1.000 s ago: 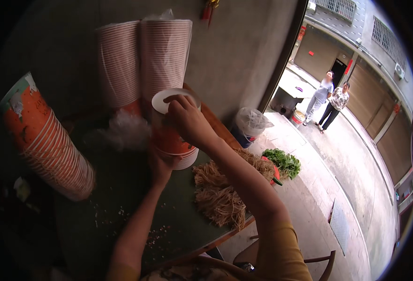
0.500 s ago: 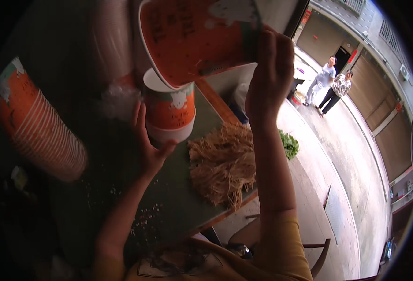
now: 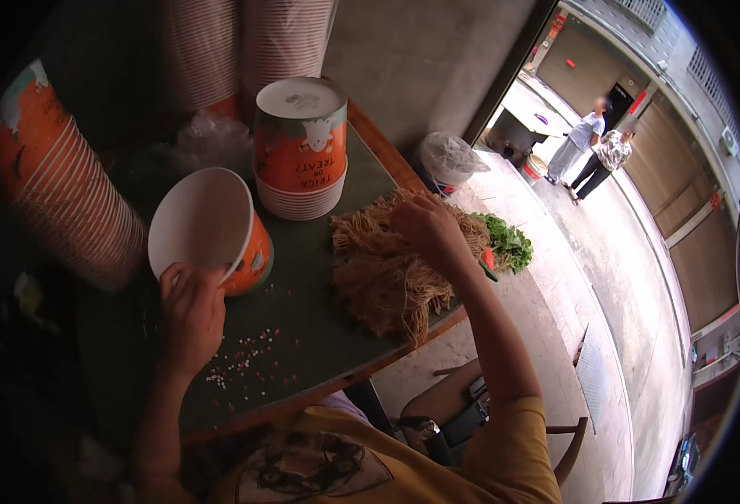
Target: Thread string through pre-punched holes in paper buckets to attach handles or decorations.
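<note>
My left hand (image 3: pixel 193 315) pinches the rim of an orange paper bucket (image 3: pixel 256 256). The bucket tilts with its white mouth toward me, over the green table. My right hand (image 3: pixel 424 223) is closed on the top of a pile of tan shredded strands (image 3: pixel 386 286) at the table's right edge; its fingertips are partly hidden among the strands. Behind the held bucket, a short nested stack of matching buckets (image 3: pixel 301 160) stands upside down. Farther left leans a long nested stack of orange buckets (image 3: pixel 76 202).
Small white and red beads (image 3: pixel 240 365) lie scattered on the table (image 3: pixel 303 336). Tall plastic-wrapped bucket stacks (image 3: pixel 282 42) rise at the back. Green leaves (image 3: pixel 508 244) lie beyond the strands. A bag-lined bin (image 3: pixel 449 160), a chair (image 3: pixel 567 470) and two people (image 3: pixel 596 147) outside are also in view.
The raised bucket has come down from my right hand into my left, its mouth now toward me. My right hand has dropped to the strands. My left hand has left the short stack.
</note>
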Available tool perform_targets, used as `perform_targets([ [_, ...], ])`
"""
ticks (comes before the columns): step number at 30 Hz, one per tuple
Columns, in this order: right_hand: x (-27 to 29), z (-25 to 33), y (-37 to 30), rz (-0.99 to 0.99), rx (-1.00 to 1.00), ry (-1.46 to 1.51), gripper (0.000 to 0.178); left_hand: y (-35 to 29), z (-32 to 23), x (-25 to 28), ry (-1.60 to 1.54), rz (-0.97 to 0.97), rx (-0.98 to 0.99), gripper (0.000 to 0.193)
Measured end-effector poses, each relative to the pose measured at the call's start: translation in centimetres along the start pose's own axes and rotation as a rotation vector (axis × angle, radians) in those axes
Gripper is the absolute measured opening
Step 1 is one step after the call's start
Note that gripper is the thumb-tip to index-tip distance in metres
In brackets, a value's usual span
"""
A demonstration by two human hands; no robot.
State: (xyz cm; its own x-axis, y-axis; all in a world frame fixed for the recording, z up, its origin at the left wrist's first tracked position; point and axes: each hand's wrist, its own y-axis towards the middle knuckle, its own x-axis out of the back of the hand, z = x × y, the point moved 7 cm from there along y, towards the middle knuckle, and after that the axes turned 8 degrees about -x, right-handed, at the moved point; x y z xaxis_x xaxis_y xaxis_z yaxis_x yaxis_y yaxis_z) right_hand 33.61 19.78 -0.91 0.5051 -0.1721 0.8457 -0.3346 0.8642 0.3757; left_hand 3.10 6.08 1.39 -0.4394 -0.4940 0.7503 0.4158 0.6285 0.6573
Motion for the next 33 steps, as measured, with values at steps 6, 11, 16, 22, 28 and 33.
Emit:
perform_targets([
  [6, -3.0, -1.0, 0.0, -0.013, 0.014, -0.271, 0.013, 0.5, -1.3, -0.8, 0.030, 0.102, -0.058, 0.041],
  [11, -1.7, -0.9, 0.5, -0.094, -0.057, -0.008, 0.009, 0.9, -1.2, -1.3, 0.015, 0.095, -0.051, 0.045],
  [16, -1.1, -0.6, 1.1, -0.080, -0.099, 0.184, 0.007, 0.9, -0.8, -1.5, -0.035, 0.107, -0.027, 0.053],
  [22, 1.2, 3.8, 1.5, -0.080, -0.013, 0.241, 0.007, 2.1, -2.0, 0.2, -0.122, -0.068, -0.009, 0.053],
  [28, 2.2, 16.5, -1.2, 0.092, 0.287, 0.439, 0.017, 3.2, -4.2, -2.0, -0.882, -0.092, 0.215, 0.049],
  [33, 0.1, 16.9, -4.7, 0.136, 0.219, 0.470, 0.015, -3.1, -4.6, -4.6, -1.093, 0.309, 0.634, 0.019],
])
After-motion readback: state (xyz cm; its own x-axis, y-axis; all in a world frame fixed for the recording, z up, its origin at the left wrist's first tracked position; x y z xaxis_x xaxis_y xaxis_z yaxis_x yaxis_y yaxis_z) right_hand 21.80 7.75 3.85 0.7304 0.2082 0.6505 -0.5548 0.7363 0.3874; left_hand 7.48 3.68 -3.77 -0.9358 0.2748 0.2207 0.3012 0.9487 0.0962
